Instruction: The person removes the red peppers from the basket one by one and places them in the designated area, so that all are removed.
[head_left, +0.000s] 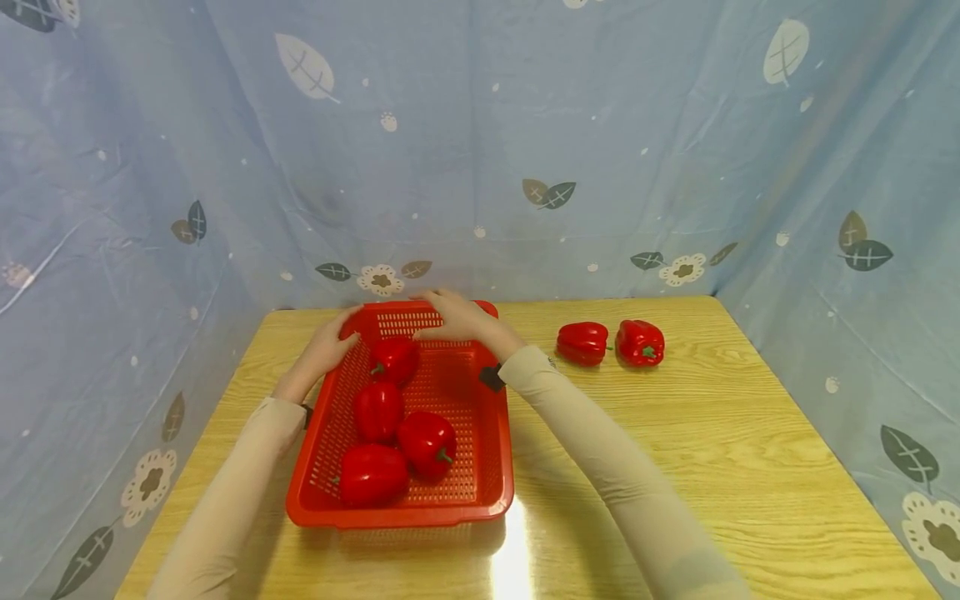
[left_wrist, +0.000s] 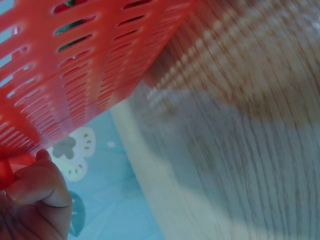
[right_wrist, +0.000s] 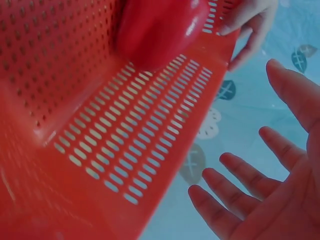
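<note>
A red plastic basket (head_left: 397, 517) with slotted walls holds several red bell peppers (head_left: 378, 411), gathered mostly in its left half. At the basket's back left corner, my left hand (head_left: 322, 348) grips the rim; the left wrist view shows the thumb and curled fingers (left_wrist: 40, 195) against it. My right hand (head_left: 461, 321) reaches over the back wall. In the right wrist view its fingers (right_wrist: 240, 175) are spread, apart from the rim, with nothing in them. One pepper (right_wrist: 160, 30) lies near the back wall there.
Two more red bell peppers (head_left: 582, 343) lie side by side on the wooden table (head_left: 675, 467), right of the basket near the back edge. A blue curtain (head_left: 480, 167) with leaf and flower prints hangs behind the table and along both sides.
</note>
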